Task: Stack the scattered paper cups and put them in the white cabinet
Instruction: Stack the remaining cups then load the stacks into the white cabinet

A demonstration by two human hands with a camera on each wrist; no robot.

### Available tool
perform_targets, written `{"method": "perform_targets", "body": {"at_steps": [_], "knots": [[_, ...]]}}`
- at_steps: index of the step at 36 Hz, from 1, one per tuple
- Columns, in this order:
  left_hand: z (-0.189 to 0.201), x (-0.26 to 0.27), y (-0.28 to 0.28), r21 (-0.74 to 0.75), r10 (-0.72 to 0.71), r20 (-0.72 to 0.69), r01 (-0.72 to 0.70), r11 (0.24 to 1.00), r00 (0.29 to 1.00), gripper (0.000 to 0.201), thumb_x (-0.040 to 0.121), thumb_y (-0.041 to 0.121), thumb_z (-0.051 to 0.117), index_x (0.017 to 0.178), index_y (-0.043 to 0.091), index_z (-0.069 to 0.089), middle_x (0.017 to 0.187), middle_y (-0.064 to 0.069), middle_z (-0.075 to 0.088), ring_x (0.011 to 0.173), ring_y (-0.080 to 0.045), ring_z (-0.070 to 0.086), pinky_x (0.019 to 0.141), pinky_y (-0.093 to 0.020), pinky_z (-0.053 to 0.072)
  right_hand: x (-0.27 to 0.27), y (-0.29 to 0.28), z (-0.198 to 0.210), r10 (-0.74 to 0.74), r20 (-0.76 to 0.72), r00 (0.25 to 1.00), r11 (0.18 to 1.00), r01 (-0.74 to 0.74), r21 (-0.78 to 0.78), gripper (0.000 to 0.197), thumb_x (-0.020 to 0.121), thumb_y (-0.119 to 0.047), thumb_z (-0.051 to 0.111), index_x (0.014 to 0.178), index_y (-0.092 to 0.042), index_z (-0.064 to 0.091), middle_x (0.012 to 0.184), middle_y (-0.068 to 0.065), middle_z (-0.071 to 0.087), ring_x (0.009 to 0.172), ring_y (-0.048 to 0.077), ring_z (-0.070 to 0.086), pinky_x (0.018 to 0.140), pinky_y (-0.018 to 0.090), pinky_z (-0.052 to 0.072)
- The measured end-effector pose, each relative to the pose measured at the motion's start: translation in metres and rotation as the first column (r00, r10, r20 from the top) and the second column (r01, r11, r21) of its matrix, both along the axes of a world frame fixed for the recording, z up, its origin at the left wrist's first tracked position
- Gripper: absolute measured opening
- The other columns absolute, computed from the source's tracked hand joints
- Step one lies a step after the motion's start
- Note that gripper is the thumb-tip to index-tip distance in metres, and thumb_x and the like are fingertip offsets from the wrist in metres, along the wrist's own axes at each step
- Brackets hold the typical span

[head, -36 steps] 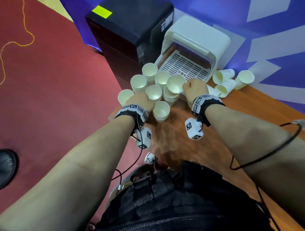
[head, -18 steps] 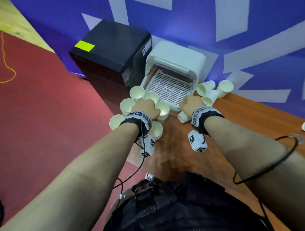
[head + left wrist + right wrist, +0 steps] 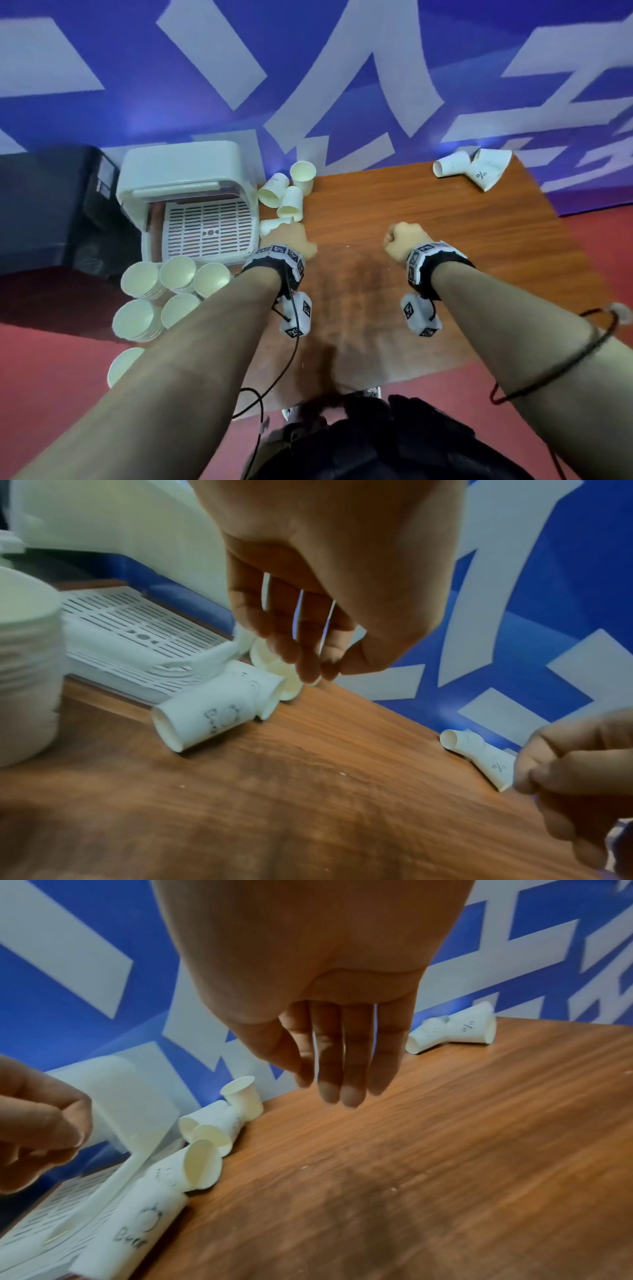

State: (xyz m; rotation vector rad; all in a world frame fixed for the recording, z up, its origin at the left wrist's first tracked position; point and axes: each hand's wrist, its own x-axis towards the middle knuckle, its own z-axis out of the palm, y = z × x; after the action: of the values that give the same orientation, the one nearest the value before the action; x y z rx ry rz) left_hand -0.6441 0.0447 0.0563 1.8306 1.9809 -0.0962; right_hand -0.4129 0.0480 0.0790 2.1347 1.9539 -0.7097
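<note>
The white cabinet stands open at the table's back left, its slotted tray showing. Several stacks of paper cups stand in front of it. Loose cups lie by its right side, one upright. Two more cups lie at the far right by the wall. My left hand hovers empty, fingers loosely curled, just above a lying cup. My right hand hangs over bare wood with fingers straight, holding nothing.
A black box sits left of the cabinet. The blue and white wall backs the wooden table. Red floor lies beyond the table's left and right edges. Cables hang from both wrists.
Both hands have left the cup stacks and moved right. The left now hovers by the loose cups beside the cabinet; the right is out over bare wood. The head view swung right.
</note>
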Motion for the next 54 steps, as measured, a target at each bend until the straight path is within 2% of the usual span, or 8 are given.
{"method": "perform_targets", "body": {"at_steps": [10,13,20,27,35,41,48,54], "knots": [[0.013,0.104,0.019,-0.057,-0.077,-0.096,0.071,0.996,0.992,0.026,0.08,0.034,0.053,0.091,0.013,0.062,0.087,-0.006,0.064,0.074,-0.026,0.059,0.069,-0.031,0.048,0.103,0.003,-0.014,-0.078,-0.066,0.995,0.997,0.079,0.015,0.015,0.093,-0.022,0.044,0.096,-0.019,0.059,0.089,0.009,0.06,0.077,0.03,0.061,0.064,0.032,0.048],[0.007,0.146,0.024,-0.075,-0.036,-0.084,0.029,0.997,0.996,0.03,0.081,0.04,0.055,0.093,0.013,0.062,0.089,-0.007,0.063,0.077,-0.03,0.061,0.073,-0.035,0.055,0.144,0.013,-0.019,-0.055,-0.086,0.995,0.998,0.056,0.01,0.017,0.09,-0.022,0.046,0.094,-0.018,0.062,0.09,0.008,0.063,0.076,0.028,0.061,0.063,0.031,0.049],[-0.007,0.26,0.029,-0.173,0.033,-0.071,-0.045,0.984,0.997,0.034,0.086,0.043,0.056,0.094,0.01,0.063,0.084,-0.008,0.065,0.071,-0.029,0.063,0.066,-0.034,0.055,0.249,0.038,-0.026,0.062,-0.105,0.993,0.998,-0.064,-0.015,0.022,0.086,-0.022,0.045,0.095,-0.02,0.065,0.095,0.007,0.065,0.08,0.027,0.063,0.067,0.031,0.053],[0.003,0.348,0.044,-0.127,0.038,-0.101,-0.051,0.991,0.994,0.034,0.088,0.044,0.054,0.101,0.014,0.063,0.094,-0.008,0.066,0.08,-0.031,0.063,0.074,-0.036,0.055,0.351,0.059,-0.021,0.028,-0.055,0.998,1.0,-0.029,-0.005,0.025,0.093,-0.021,0.044,0.097,-0.011,0.066,0.092,0.01,0.066,0.076,0.026,0.063,0.064,0.029,0.051],[-0.006,0.378,0.065,-0.169,0.012,-0.128,-0.034,0.985,0.992,0.034,0.089,0.045,0.055,0.098,0.014,0.065,0.09,-0.007,0.065,0.076,-0.03,0.063,0.067,-0.033,0.051,0.403,0.068,-0.03,-0.067,-0.059,0.996,0.998,0.066,-0.024,0.024,0.094,-0.021,0.044,0.098,-0.009,0.064,0.094,0.015,0.065,0.075,0.03,0.06,0.064,0.029,0.048],[-0.031,0.379,0.083,-0.237,0.004,-0.094,-0.026,0.971,0.996,0.033,0.086,0.043,0.056,0.099,0.014,0.065,0.092,-0.009,0.067,0.078,-0.032,0.065,0.074,-0.037,0.057,0.416,0.072,-0.037,-0.133,-0.022,0.991,0.987,0.131,-0.089,0.024,0.087,-0.025,0.053,0.103,-0.01,0.062,0.096,0.013,0.064,0.078,0.03,0.062,0.07,0.032,0.053],[-0.052,0.384,0.114,-0.289,0.004,-0.021,-0.01,0.957,1.0,0.038,0.09,0.043,0.055,0.105,0.009,0.065,0.094,-0.01,0.065,0.079,-0.031,0.063,0.071,-0.035,0.054,0.422,0.095,-0.056,-0.164,0.013,0.986,0.98,0.165,-0.112,0.027,0.093,-0.026,0.05,0.103,-0.006,0.064,0.088,0.014,0.061,0.072,0.031,0.059,0.062,0.03,0.044],[-0.065,0.407,0.142,-0.335,-0.012,0.017,0.017,0.942,1.0,0.036,0.093,0.04,0.055,0.103,0.008,0.065,0.088,-0.009,0.063,0.075,-0.029,0.062,0.065,-0.033,0.052,0.443,0.131,-0.077,-0.123,0.018,0.992,0.978,0.124,-0.167,0.034,0.094,-0.03,0.053,0.121,-0.01,0.053,0.107,0.018,0.064,0.079,0.031,0.058,0.065,0.031,0.046]]}}
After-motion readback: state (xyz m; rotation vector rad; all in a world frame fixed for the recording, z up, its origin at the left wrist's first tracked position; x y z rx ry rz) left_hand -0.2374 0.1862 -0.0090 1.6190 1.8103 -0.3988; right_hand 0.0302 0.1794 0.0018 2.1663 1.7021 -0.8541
